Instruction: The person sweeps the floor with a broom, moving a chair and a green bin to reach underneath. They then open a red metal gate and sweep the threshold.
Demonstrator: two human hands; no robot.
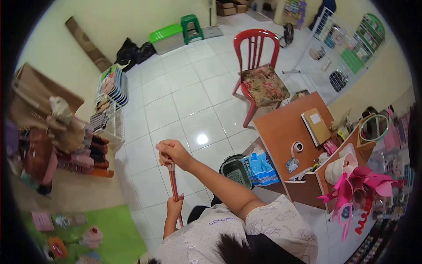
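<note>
A long, thin reddish-brown pole [173,184] slants across the middle of the view, with a pale cap near its upper end. My right hand [175,155] is closed around the top of it, the arm reaching in from the right. Lower down the pole, my left hand [174,204] is wrapped around it, close to my body. Whatever is fixed to the bottom end is hidden by my shirt [198,240].
White floor tiles [189,101] stretch ahead. A red chair [259,66] with a floral cushion stands by the wooden desk [281,132]. Beside the desk are a dark bin [235,171] and a blue package [260,169]. Hanging clothes [57,145] and a white rack [115,121] line the left.
</note>
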